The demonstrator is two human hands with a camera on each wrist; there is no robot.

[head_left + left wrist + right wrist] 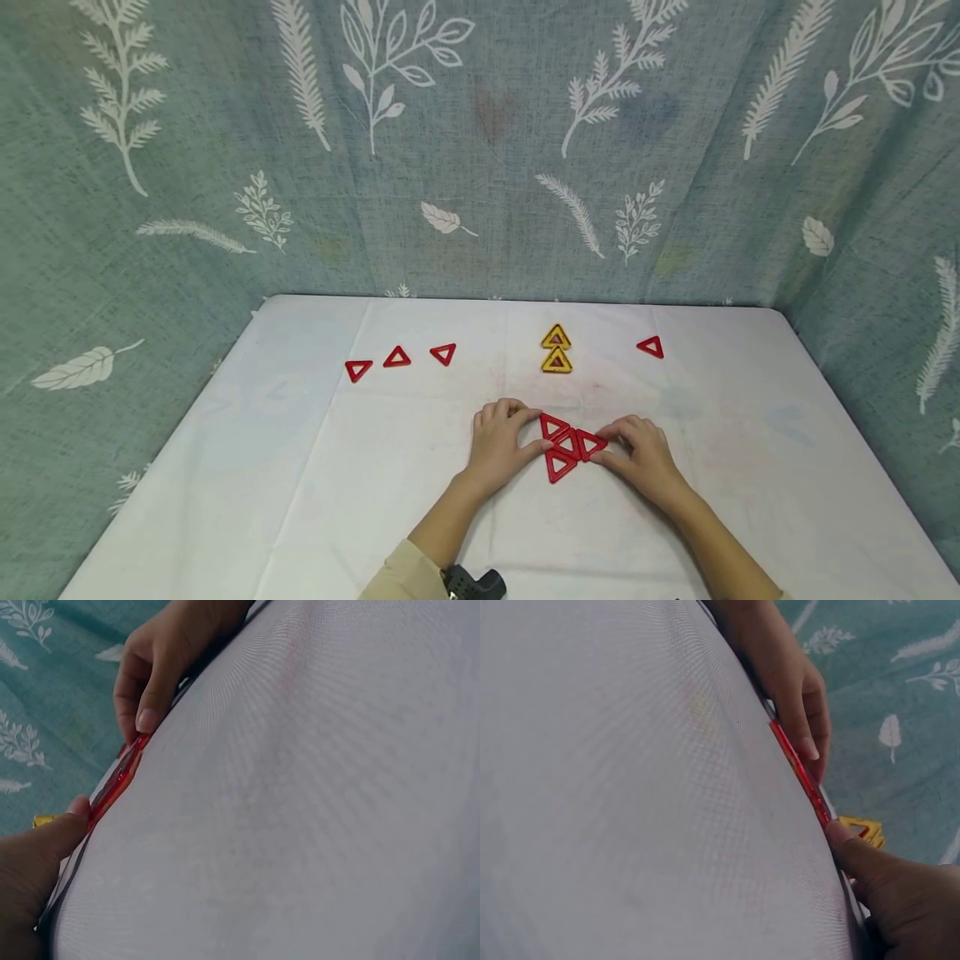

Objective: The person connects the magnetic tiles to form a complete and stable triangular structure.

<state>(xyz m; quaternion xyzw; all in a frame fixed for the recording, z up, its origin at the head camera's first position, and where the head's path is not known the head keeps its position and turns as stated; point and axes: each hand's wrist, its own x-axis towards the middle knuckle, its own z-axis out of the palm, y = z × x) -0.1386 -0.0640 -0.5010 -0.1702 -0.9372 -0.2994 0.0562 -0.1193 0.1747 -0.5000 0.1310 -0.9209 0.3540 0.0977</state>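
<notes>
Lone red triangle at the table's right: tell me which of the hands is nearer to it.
Right. The right hand lies almost straight toward the person from the lone red triangle; the left hand is farther off, on the same side but well left.

Beige left sleeve (405,573); black rounded gadget (477,584) beside it, possibly camera.

Leaf-printed teal fabric (495,167) borders a white-covered table (225,500) on three sides.
</notes>
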